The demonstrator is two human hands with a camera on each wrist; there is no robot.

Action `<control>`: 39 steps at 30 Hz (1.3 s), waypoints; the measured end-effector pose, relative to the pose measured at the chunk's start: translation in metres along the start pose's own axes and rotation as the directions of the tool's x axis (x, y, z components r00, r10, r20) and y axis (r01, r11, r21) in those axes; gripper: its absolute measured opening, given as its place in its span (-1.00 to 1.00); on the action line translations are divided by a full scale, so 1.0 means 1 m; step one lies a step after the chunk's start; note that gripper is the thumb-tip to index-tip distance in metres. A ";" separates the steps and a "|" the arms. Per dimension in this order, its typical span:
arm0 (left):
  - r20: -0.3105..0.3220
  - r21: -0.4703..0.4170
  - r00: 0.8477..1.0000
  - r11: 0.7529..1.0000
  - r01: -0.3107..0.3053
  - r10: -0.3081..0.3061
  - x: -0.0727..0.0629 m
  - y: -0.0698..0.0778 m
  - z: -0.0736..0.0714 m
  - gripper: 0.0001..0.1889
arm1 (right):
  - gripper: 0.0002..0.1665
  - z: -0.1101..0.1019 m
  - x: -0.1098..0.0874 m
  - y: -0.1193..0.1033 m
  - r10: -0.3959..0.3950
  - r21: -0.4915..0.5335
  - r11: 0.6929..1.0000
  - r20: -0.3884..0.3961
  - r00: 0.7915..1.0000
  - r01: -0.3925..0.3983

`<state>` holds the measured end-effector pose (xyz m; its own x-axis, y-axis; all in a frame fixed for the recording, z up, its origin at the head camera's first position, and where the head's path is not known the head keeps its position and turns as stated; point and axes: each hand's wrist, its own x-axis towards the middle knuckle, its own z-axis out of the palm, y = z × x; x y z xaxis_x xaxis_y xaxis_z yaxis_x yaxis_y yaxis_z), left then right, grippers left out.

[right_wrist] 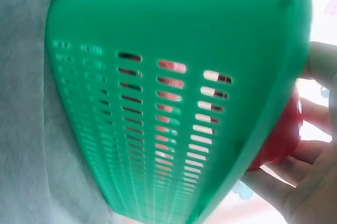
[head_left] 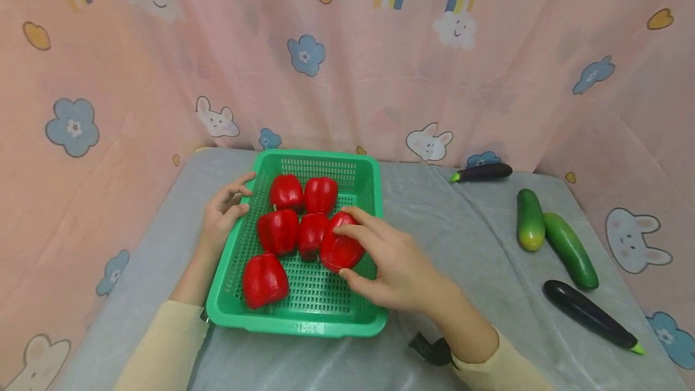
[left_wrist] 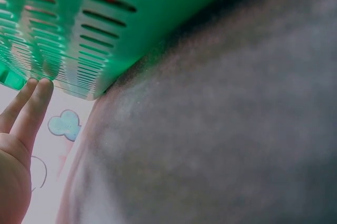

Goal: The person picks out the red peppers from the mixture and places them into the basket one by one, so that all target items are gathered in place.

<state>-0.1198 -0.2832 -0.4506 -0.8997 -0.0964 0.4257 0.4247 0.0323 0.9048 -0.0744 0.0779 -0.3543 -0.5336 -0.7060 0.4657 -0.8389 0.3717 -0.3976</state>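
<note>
A green plastic basket [head_left: 293,324] with slotted walls holds several red bell peppers, one of them a pepper [head_left: 265,281] in its near left corner. At the right side of the basket my right hand [head_left: 399,261] grips a red bell pepper [head_left: 341,249] between thumb and fingers. That pepper [right_wrist: 281,134] shows past the rim in the right wrist view. My left hand [head_left: 221,216] is at the basket's left side, its fingertips at the rim. In the left wrist view, two straight fingers [left_wrist: 32,109] touch the slotted wall [left_wrist: 68,34].
A grey cloth covers the table [head_left: 450,228]. On the right lie two green cucumbers, one upright [head_left: 530,222] and one slanted [head_left: 571,250]. One eggplant [head_left: 483,172] lies at the back edge, another [head_left: 589,314] nearer the front. A pink patterned curtain [head_left: 347,95] hangs behind.
</note>
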 end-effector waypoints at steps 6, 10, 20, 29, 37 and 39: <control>0.007 0.003 1.000 1.000 -0.014 0.014 0.004 0.000 0.002 -0.82 | -0.28 0.005 0.003 -0.003 -0.010 0.050 0.999 0.026 1.000 0.009; 0.012 0.004 1.000 1.000 -0.021 0.021 0.005 0.001 0.003 -0.82 | -0.28 0.007 0.003 -0.004 -0.016 0.077 0.997 0.044 0.999 0.013; 0.019 -0.009 0.999 0.999 -0.034 0.035 0.005 0.000 0.005 -0.81 | -0.31 0.014 0.005 -0.007 0.054 0.175 0.981 0.169 0.984 -0.084; 0.029 -0.014 0.998 0.999 -0.046 0.047 0.004 -0.002 0.003 -0.81 | -0.36 0.021 0.004 -0.009 0.055 0.230 0.964 0.306 0.950 -0.130; 0.029 -0.021 0.997 0.998 -0.064 0.064 -0.002 -0.004 0.001 -0.82 | -0.34 0.029 0.007 -0.012 0.025 0.222 0.969 0.352 0.936 -0.110; 0.028 -0.018 0.997 0.998 -0.066 0.067 -0.002 -0.004 0.001 -0.82 | -0.33 0.030 0.010 -0.014 0.025 0.211 0.971 0.375 0.927 -0.111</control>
<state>-0.1199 -0.2820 -0.4546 -0.8717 -0.0665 0.4855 0.4853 0.0206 0.8741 -0.0648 0.0480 -0.3679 -0.4749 -0.8710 0.1255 -0.7327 0.3124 -0.6046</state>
